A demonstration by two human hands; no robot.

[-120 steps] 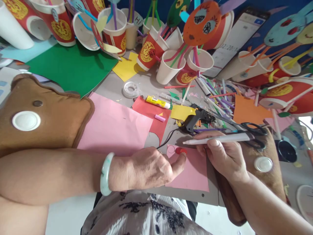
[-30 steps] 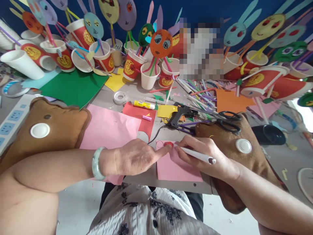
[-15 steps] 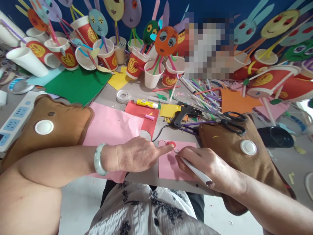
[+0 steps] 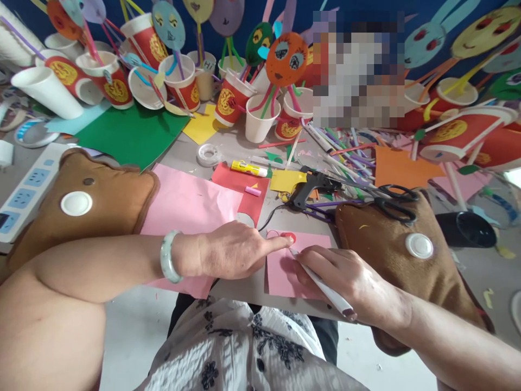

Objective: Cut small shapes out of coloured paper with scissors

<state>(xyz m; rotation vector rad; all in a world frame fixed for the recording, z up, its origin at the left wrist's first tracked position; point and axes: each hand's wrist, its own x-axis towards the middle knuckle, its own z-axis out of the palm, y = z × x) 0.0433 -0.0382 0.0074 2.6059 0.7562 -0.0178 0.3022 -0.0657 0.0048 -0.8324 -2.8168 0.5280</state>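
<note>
— "One small pink sheet (image 4: 280,277) is lying there; how much room is it getting?"

— "Little. Its near edge is lying close to the grey table's (image 4: 246,289) front edge, and a brown plush cushion (image 4: 386,239) is crowding the right. Bare tabletop is separating it from the large pink sheet (image 4: 191,201)."

— "And the fingers?"

— "The left hand (image 4: 234,250) is resting its straight index finger on the red disc (image 4: 289,235), near the small sheet's far edge; its palm is hiding, so I cannot tell about any grip. The right hand (image 4: 350,271) is pinching a white pen (image 4: 325,285) narrowly, pointing its tip toward the disc."

— "Counts?"

— "One disc is lying beside one outlined circle (image 4: 272,232); beyond, I am counting one glue stick (image 4: 249,168), one glue gun (image 4: 301,193), one pair of scissors (image 4: 396,203)."
</note>
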